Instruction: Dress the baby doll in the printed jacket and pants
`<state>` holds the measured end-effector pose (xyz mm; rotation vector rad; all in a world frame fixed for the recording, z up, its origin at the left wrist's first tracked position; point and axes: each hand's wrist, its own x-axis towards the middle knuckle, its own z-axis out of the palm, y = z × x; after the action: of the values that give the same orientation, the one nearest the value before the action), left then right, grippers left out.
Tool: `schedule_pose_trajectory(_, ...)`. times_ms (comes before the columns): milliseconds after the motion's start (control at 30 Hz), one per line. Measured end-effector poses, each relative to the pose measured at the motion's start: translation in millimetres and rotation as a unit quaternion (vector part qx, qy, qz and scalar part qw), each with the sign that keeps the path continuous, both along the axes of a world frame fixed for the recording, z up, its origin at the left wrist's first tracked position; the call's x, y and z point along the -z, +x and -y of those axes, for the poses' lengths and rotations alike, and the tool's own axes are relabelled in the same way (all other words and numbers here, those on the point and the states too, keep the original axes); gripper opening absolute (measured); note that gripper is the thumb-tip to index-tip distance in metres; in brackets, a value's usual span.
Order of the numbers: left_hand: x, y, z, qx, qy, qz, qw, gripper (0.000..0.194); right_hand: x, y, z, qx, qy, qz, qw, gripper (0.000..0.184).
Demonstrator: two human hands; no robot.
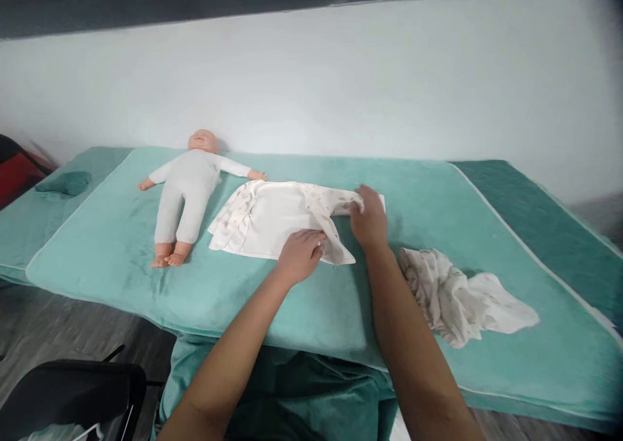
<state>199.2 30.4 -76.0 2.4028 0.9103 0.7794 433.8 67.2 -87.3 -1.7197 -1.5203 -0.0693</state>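
Note:
A small white baby shirt [280, 211] with a printed pattern on its sleeves and edges lies spread with its front open on the green bed cover [243, 292]. My left hand [300, 254] is closed at the front flap near the lower hem, fingertips and thumb at the fabric. Around the sleeve on the right, near its cuff, the fingers of my right hand [368, 217] are curled; part of the cuff is hidden behind them. To the left, a baby doll [187, 175] in a white bodysuit lies on its back, one hand close to the shirt.
Crumpled white patterned cloth [462, 301] lies right of my right forearm. A black chair [73, 389] stands at the lower left, and a red and black object [19, 172] sits at the far left. The white wall [311, 91] borders the bed's far side.

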Motion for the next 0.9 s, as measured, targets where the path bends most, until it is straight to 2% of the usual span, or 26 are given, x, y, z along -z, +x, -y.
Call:
schedule_pose_trajectory(67, 1.4, 0.1, -0.2, 0.009, 0.013, -0.006, 1.000, 0.033, -0.8, -11.9, -1.3, -0.068, -0.076, 0.058, 0.993, 0.047)
schedule_pose_trajectory(167, 3.2, -0.2, -1.2, -0.004, 0.012, -0.001, 1.000, 0.033, 3.3, -19.3, -3.2, -0.082, -0.167, 0.104, 0.977, 0.047)
schedule_pose_trajectory(367, 5.0, 3.5, -1.3, -0.025, -0.002, 0.019, 0.999, 0.025, 13.9, -16.0, -3.5, -0.069, -0.185, 0.136, 0.971, 0.053)
schedule_pose_trajectory(500, 4.3, -1.2, 0.1, -0.069, 0.012, 0.113, 0.991, 0.026, 14.7, -17.7, -4.4, -0.057, -0.212, 0.150, 0.964, 0.057)
schedule_pose_trajectory(567, 3.7, -21.0, -2.2, -0.123, 0.033, 0.178, 0.976, 0.027, 12.8, -19.3, -4.1, -0.050, -0.230, 0.167, 0.957, 0.059)
schedule_pose_trajectory(667, 5.3, -79.9, -8.0, -0.225, 0.094, 0.217, 0.945, 0.028, 10.4, -21.6, -2.2, -0.039, -0.256, 0.192, 0.947, 0.061)
schedule_pose_trajectory(733, 7.9, -126.0, -10.0, -0.315, 0.126, 0.161, 0.927, 0.025, 10.9, -22.4, -1.2, -0.037, -0.262, 0.197, 0.944, 0.062)
schedule_pose_trajectory(800, 9.7, -161.6, -8.9, -0.410, 0.122, 0.102, 0.898, 0.024, 12.7, -21.3, -1.5, -0.040, -0.250, 0.190, 0.949, 0.060)
schedule_pose_trajectory(900, 9.6, -180.2, -4.1, -0.471, 0.100, 0.020, 0.876, 0.027, 13.1, -14.7, -5.5, -0.049, -0.223, 0.132, 0.965, 0.056)
